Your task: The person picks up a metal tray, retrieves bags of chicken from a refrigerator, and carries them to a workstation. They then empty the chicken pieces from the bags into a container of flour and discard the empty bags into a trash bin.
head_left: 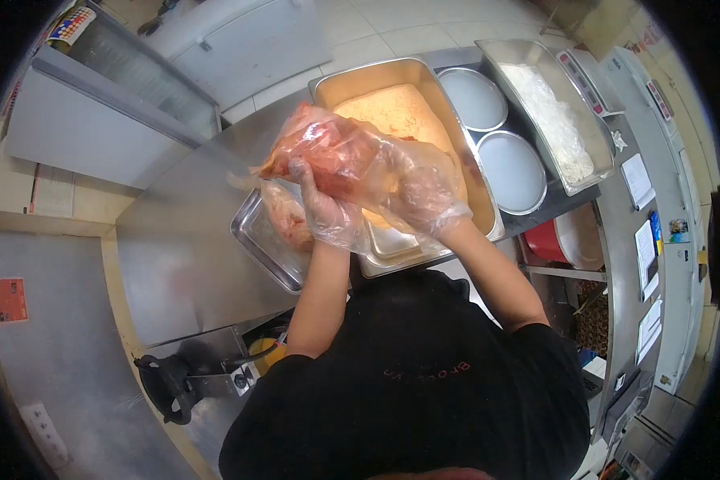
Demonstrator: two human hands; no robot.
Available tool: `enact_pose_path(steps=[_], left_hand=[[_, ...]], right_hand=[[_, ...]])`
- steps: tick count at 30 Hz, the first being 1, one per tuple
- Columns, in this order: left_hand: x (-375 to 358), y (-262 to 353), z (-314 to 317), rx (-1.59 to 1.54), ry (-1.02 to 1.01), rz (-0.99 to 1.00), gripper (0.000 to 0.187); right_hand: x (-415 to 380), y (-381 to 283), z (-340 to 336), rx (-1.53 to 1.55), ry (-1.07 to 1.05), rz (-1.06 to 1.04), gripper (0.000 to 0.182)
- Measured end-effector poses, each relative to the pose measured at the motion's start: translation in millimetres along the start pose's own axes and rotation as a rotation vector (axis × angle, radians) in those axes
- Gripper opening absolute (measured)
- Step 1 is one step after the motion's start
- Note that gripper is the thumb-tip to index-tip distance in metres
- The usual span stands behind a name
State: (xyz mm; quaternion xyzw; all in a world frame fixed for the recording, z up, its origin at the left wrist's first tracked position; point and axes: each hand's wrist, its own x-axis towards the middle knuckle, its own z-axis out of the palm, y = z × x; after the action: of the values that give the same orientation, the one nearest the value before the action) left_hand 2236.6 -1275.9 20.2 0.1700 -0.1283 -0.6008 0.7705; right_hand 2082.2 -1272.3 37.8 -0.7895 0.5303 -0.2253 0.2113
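In clear gloves (pixel 344 228), a worker in a black shirt (pixel 424 360) is holding reddish raw meat (pixel 312 152) in a plastic bag (pixel 380 164) above a deep steel pan (pixel 476 188) of orange powder (pixel 392 108). The left grip (pixel 326 208) is grasping the bagged meat from its near side, thumb lying against the plastic; the right grip (pixel 430 200) is grasping the bag's looser end. By appearances, the step in hand is handling the bagged meat over the pan; the next move is calling for 2 steady hands, with the meat's weight resting on support and the slack plastic staying under control. A 2nd bundle of meat (pixel 284 216) is lying in a shallow tray (pixel 254 236) on the steel tabletop (pixel 184 232), the left grip partly hiding it. At right, 2 round containers (pixel 472 98) are standing between the deep pan and a pan of white powder (pixel 548 120). Glare is blurring the meat's outline, and whether the right fingers are closing inside the bag or around it, the view is not telling.
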Motion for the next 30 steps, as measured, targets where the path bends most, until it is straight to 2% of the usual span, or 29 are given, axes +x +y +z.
enact_pose_path(steps=[2,4,8,10,13,17,19,20,22,23,25,26,28,29,30], left_hand=[[4,1,0,-0.018,-0.021,0.008,0.06],[4,0,-9,0.036,-0.043,-0.029,0.06],[1,-4,1,0.161,-0.079,-0.001,0.063],[7,-7,-4,0.088,-0.047,-0.04,0.067],[7,-7,-3,0.072,-0.044,-0.018,0.069],[-1,-5,4,0.068,-0.018,-0.061,0.068],[3,-5,2,0.103,-0.045,-0.09,0.067],[3,-5,4,0.104,-0.046,-0.092,0.067],[3,-6,9,0.089,-0.023,-0.05,0.064],[6,-6,7,0.091,-0.026,-0.051,0.064],[15,-4,0,0.065,0.002,-0.05,0.061],[19,-3,0,0.063,0.007,-0.047,0.061],[26,2,0,-0.038,0.128,-0.013,0.056],[28,6,-2,-0.042,0.129,-0.017,0.056],[31,11,-5,-0.051,0.136,-0.003,0.056]], right_hand=[[1,-3,-5,-0.014,0.058,-0.048,0.074],[4,-17,-20,0.053,0.232,-0.366,0.061],[18,-19,-17,0.085,0.278,-0.349,0.059],[17,-22,-20,0.035,0.111,-0.124,0.057],[6,-16,4,0.121,0.237,-0.072,0.051],[9,-31,-23,0.219,0.259,-0.162,0.044],[15,-37,-34,0.109,0.087,-0.037,0.039],[15,-34,-32,0.11,0.09,-0.036,0.039],[12,-23,-23,0.127,-0.039,0.056,0.036],[5,-18,-16,0.128,-0.035,0.057,0.036],[-17,-8,-7,0.097,0.144,0.06,0.034],[-24,-10,-15,0.097,0.139,0.057,0.034],[-33,-17,-42,0.518,0.125,0.12,0.028],[-37,-10,-50,0.513,0.125,0.123,0.028],[-41,-1,-58,0.871,0.136,0.208,0.031]])
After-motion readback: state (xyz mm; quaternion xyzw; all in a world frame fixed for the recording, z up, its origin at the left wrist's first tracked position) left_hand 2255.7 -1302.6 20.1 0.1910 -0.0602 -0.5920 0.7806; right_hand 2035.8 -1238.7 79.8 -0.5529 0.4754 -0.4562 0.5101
